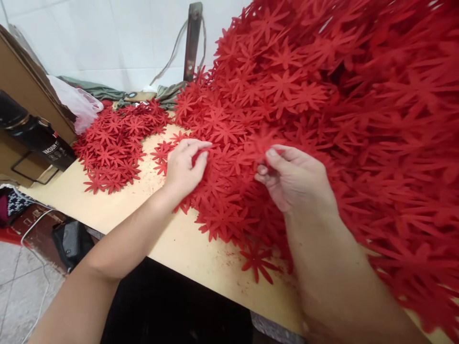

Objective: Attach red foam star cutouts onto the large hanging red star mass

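A large heap of red flower-shaped cutouts (283,86) with long narrow petals covers the right and middle of the table. My right hand (296,174) is in front of the heap, thumb and forefinger pinched on a red flower cutout (264,139) that is smeared by motion. To its left, my left hand (186,165) hovers at the heap's near left side, fingers stretched forward and thumb apart from them. Only red cutouts show through the gap, and I see nothing held there. One loose cutout (256,262) lies near the table's front edge.
A smaller pile of red cutouts (113,148) sits at the left of the pale table (118,210). Behind it are a plastic bag (77,102) and green cloth. A black vacuum flask (39,136) leans by a cardboard box (27,71). An upright metal bar (192,43) stands against the tiled wall.
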`<action>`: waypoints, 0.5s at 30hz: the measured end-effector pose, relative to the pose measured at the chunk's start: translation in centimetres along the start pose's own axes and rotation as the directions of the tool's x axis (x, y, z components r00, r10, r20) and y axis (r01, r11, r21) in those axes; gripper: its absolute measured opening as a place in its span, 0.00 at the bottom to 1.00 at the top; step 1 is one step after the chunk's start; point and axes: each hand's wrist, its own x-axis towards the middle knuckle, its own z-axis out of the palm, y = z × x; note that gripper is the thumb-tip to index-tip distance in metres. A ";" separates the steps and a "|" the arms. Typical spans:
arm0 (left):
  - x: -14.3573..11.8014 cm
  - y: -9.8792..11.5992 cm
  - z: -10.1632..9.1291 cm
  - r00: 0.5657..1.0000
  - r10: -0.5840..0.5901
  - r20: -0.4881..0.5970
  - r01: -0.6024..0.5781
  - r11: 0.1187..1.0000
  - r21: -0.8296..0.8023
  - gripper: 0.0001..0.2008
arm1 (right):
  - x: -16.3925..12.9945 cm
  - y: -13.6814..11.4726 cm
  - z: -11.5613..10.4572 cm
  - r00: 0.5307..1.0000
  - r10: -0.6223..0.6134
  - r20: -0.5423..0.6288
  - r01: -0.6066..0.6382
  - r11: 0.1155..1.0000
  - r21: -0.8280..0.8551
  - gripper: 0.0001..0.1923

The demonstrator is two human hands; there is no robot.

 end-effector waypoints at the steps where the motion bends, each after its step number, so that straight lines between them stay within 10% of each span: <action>1: 0.6 -0.6 -0.5 0.999 -0.038 -0.016 0.038 0.999 0.009 0.10 | 0.0 0.0 0.0 0.999 -0.032 -0.018 0.031 0.999 -0.024 0.08; 9: 5.1 -7.3 -5.1 0.912 -0.410 0.012 0.407 0.907 0.106 0.17 | 0.9 1.1 -0.4 0.945 -0.318 -0.076 0.296 0.931 -0.212 0.02; 15: 5.5 -9.7 -4.4 0.891 -0.381 0.247 0.199 0.817 0.542 0.28 | 1.7 1.9 -1.2 0.884 -0.463 -0.062 0.405 0.827 -0.389 0.09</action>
